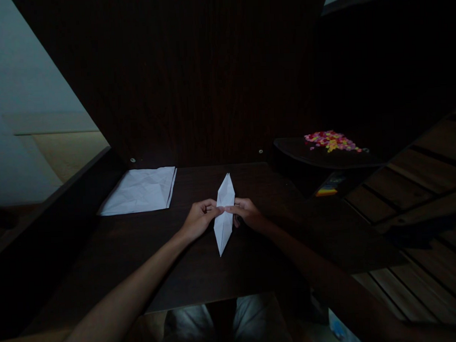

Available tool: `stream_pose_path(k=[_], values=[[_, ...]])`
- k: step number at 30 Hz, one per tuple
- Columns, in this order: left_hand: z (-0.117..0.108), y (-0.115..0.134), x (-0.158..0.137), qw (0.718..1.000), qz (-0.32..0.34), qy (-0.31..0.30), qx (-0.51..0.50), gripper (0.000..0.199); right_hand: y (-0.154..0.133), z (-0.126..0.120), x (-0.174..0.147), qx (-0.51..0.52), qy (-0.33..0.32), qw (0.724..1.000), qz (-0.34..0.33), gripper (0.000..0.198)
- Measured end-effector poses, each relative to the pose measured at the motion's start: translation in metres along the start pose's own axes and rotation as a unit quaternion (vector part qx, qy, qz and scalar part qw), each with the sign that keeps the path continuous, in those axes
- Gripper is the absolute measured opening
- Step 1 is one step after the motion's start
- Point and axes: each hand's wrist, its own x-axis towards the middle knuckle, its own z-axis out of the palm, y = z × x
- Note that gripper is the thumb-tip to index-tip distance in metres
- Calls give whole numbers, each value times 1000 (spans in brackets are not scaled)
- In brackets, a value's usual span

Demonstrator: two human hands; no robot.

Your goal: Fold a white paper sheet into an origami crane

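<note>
Both hands pinch the same thing: left hand (199, 218) and right hand (249, 212) each have a thumb pressed on top of the paper (224, 229), fingers curled at its sides, partly out of sight below. Thumb tips come together at its middle; can't tell if they touch each other.

Paper sits between the hands, over the near-centre part of the desk (194, 279). Long axis runs near to far, across the line of the thumbs, far tip leaning a little right, near tip a little left. One half sticks out beyond the grip, the other toward the person. Neither hand is clearly nearer. Can't tell if it rests on the wood or is held just above.

Paper: white, matte, slim spindle shape, crisp creases, pointed both ends; far tip splits into two small points, a line runs down the near half. Desk: dark brown wood, smooth, faint sheen. Far left, a flat stack of white sheets (141, 192), wrinkled, edges not quite lined up. Far right, a dark curved shelf (292, 148) with a loose heap of small pink, red and yellow bits (330, 140); material unclear. Light is dim.
</note>
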Motion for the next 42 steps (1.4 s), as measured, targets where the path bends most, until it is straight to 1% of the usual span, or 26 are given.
stream_pose_path(k=[3, 5, 7, 9, 10, 11, 13, 15, 17, 19, 20, 22, 23, 25, 27, 28, 31, 35, 38, 42], values=[[1, 1, 0, 1000, -5, 2, -10, 29, -1, -1, 1, -6, 15, 1000, 0, 35], [2, 0, 0, 1000, -13, -2, -8, 31, -1, -1, 1, -6, 11, 1000, 6, 39], [3, -2, 0, 1000, -4, 6, -11, 29, -1, -1, 1, -6, 8, 1000, 8, 40], [4, -4, 0, 998, 37, 46, -21, 29, -2, 0, 1, -5, 12, 1000, 4, 41], [4, -4, -1, 995, 65, 67, -21, 35, -2, 0, 1, -4, 15, 1000, 2, 41], [4, -4, -1, 993, 89, 73, -15, 38, -2, 0, 1, -4, 19, 1000, 1, 42], [4, -2, -3, 991, 119, 62, 4, 36, -1, 0, 0, 0, 31, 1000, -1, 42], [3, 0, -4, 990, 130, 42, 25, 28, 0, 0, 0, 8, 57, 998, -12, 41], [3, 1, -4, 990, 132, 34, 42, 24, 1, -1, 1, 15, 85, 996, -36, 36], [3, 2, -5, 990, 128, 36, 49, 25, 2, -1, 2, 24, 102, 993, -58, 30], [3, 2, -5, 990, 124, 40, 47, 26, 3, -1, 3, 31, 109, 991, -66, 36], [3, 3, -4, 992, 112, 50, 38, 30, 2, 0, 3, 48, 123, 988, -84, 55], [3, 3, -5, 993, 105, 54, 29, 32, 2, 0, 3, 50, 126, 986, -92, 58], [3, 4, -5, 994, 95, 59, 8, 37, 0, 0, 1, 39, 117, 987, -105, 49], [3, 5, -5, 994, 94, 52, -13, 41, -2, 1, -2, 16, 100, 989, -108, 36], [3, 6, -6, 994, 97, 47, -21, 43, -4, 1, -4, 7, 93, 990, -109, 33], [4, 6, -6, 993, 104, 41, -26, 48, -5, 0, -7, -12, 85, 989, -118, 35], [4, 5, -6, 994, 100, 50, -13, 51, -3, -1, -7, -53, 104, 984, -133, 39], [4, 6, -6, 994, 97, 57, -10, 52, -2, -2, -7, -67, 110, 982, -139, 42], [4, 8, -6, 993, 96, 69, -2, 50, -2, 0, -7, -71, 113, 980, -145, 41]])
